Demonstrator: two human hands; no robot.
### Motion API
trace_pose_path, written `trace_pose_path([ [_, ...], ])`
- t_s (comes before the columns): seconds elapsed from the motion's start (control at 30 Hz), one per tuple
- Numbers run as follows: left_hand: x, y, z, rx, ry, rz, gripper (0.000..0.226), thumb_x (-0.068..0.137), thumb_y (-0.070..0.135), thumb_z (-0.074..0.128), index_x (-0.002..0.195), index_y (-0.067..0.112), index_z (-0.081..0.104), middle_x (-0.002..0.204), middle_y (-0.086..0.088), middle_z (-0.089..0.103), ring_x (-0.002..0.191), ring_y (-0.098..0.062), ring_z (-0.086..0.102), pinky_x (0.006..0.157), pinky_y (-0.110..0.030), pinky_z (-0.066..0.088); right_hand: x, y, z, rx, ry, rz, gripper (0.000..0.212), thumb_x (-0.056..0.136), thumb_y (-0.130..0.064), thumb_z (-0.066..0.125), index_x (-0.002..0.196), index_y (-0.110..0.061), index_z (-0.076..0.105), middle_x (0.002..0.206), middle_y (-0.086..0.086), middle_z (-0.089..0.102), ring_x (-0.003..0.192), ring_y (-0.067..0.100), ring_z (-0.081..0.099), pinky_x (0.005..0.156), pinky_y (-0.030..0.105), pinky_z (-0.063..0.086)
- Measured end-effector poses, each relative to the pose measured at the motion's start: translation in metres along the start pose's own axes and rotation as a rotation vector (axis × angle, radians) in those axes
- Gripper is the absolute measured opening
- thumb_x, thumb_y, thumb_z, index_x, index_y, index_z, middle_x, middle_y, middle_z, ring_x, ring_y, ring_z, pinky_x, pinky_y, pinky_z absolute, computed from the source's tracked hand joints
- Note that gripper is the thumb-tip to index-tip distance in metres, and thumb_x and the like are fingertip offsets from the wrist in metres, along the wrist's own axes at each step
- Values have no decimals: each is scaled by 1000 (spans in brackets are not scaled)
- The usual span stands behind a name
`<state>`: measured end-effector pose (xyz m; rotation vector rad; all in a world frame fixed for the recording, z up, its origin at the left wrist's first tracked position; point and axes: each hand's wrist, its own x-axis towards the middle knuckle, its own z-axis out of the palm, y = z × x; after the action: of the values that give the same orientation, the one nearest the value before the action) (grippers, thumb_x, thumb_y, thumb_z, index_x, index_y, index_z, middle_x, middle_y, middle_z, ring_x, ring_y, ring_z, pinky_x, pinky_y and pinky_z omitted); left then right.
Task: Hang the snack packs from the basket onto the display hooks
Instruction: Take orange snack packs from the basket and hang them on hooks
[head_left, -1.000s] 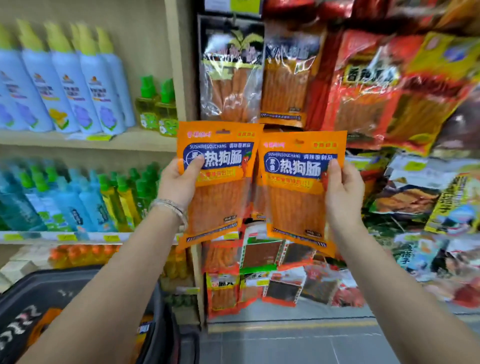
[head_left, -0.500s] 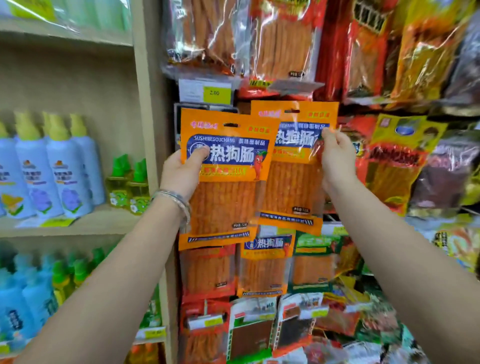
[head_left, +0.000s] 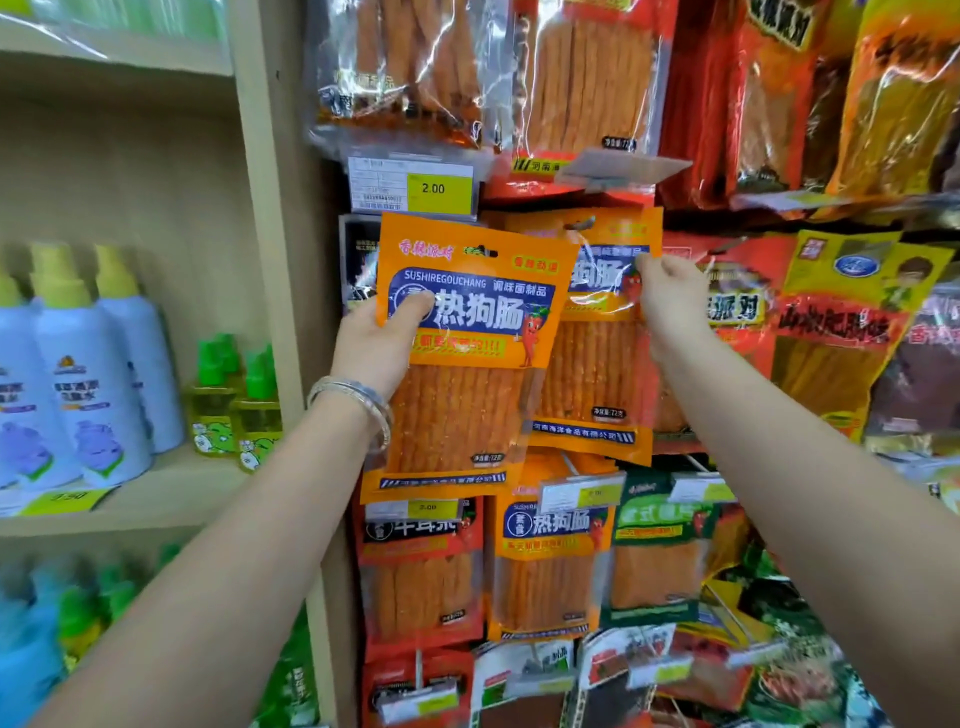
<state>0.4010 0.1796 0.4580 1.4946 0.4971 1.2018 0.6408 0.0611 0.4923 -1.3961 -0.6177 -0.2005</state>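
The left hand (head_left: 378, 349) grips a flat orange plastic snack pack (head_left: 467, 364) before the rack, while the right hand (head_left: 670, 297) pinches a second matching pack (head_left: 597, 374), its hang hole at a metal display hook (head_left: 581, 225), beside a beige wooden shelf (head_left: 171, 488) holding pale blue spray bottles (head_left: 78, 400).

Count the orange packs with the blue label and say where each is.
3. The first pack is in the left hand, the second pack in the right hand, partly behind it, and the third pack hangs below them. Others may hide behind these.
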Motion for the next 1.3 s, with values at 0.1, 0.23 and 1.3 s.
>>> trace_pose_path([
  [0.1,5,-2,-2,-1,-3,-9,16,86,42,62,82,27,60,70,12,72,64,-9,70,54,-21,53,11,3,7,-261,-13,-151,45,89,-25,54,53,-18,28,53,-1,26,54,15,27,55,32,18],
  [0.23,11,-5,-2,25,14,-37,15,85,40,63,80,26,61,71,9,72,66,-11,70,60,-26,55,23,13,15,-427,-113,-181,36,88,-25,58,59,-8,47,57,7,45,58,27,47,51,34,33],
  [1.3,12,27,104,15,-109,323,34,87,8,59,109,33,53,93,13,71,87,-4,67,71,-21,53,-5,-20,-37,242,-231,-184,14,95,-24,56,83,-21,63,86,-2,67,80,10,62,74,28,49],
])
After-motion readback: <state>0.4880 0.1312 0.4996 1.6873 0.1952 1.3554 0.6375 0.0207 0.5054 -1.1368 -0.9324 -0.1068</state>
